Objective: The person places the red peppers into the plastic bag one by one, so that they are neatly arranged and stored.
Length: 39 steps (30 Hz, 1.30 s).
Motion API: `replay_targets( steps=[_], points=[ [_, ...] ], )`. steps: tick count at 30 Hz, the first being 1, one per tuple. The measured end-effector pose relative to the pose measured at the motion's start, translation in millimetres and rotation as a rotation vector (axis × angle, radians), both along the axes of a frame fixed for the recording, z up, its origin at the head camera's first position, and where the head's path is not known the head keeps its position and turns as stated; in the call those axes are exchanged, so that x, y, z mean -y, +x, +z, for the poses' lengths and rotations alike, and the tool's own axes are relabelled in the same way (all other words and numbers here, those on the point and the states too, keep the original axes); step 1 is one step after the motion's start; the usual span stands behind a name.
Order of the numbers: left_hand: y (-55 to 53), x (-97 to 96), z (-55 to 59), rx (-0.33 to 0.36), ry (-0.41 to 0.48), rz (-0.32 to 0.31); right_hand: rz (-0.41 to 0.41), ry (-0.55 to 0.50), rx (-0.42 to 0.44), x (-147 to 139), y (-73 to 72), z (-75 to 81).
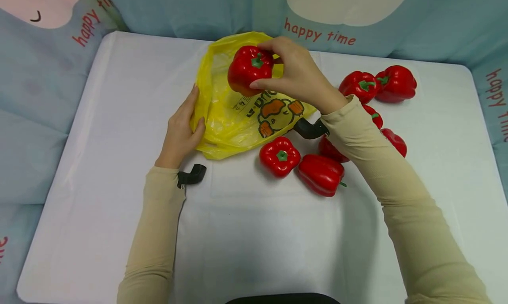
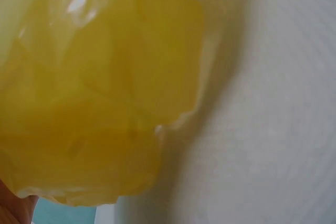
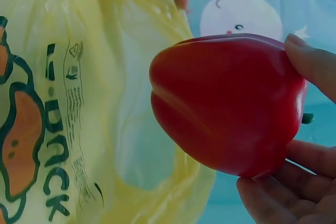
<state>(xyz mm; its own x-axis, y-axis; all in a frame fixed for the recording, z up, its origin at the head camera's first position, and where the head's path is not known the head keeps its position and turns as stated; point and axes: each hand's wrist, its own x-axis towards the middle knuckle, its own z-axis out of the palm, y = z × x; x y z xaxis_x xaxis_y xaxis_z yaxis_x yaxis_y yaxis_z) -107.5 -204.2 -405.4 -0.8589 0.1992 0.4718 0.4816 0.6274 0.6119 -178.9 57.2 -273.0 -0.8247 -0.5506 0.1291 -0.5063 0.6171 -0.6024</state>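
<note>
Between the thumb and fingers of my right hand [image 1: 299,72] is a glossy red bell pepper [image 1: 241,74] with a green stem, held over the yellow plastic bag [image 1: 222,127]. The right wrist view shows the thumb on one side of the held pepper [image 3: 226,103] and fingertips on the other. My left hand [image 1: 179,129] holds the bag at its left edge, its fingers partly hidden by the plastic. Printed on the bag are a cartoon duck and black lettering. Yellow plastic [image 2: 94,87] fills much of the left wrist view.
Below the bag lie an upright red bell pepper [image 1: 279,158] and another on its side [image 1: 321,175]. Several more, including a far-right pepper [image 1: 397,84], lie around my right forearm, which partly covers some. A white cloth covers the table [image 1: 99,163]; a blue printed curtain [image 1: 178,10] hangs behind.
</note>
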Motion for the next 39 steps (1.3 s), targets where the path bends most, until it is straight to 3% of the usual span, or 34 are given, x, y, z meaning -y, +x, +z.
replay_targets(
  steps=[14,29,39],
  points=[
    [2.2,0.2,1.8,0.006,-0.01,0.004,-0.012,0.036,0.006,26.7,-5.8,-9.0],
    [-0.1,-0.4,2.1,0.005,-0.024,-0.009,-0.084,0.153,0.093,48.3,-28.2,-34.9],
    [0.3,-1.4,1.1,0.014,-0.031,-0.005,-0.039,0.221,0.067,56.3,-31.9,-49.7]
  ],
)
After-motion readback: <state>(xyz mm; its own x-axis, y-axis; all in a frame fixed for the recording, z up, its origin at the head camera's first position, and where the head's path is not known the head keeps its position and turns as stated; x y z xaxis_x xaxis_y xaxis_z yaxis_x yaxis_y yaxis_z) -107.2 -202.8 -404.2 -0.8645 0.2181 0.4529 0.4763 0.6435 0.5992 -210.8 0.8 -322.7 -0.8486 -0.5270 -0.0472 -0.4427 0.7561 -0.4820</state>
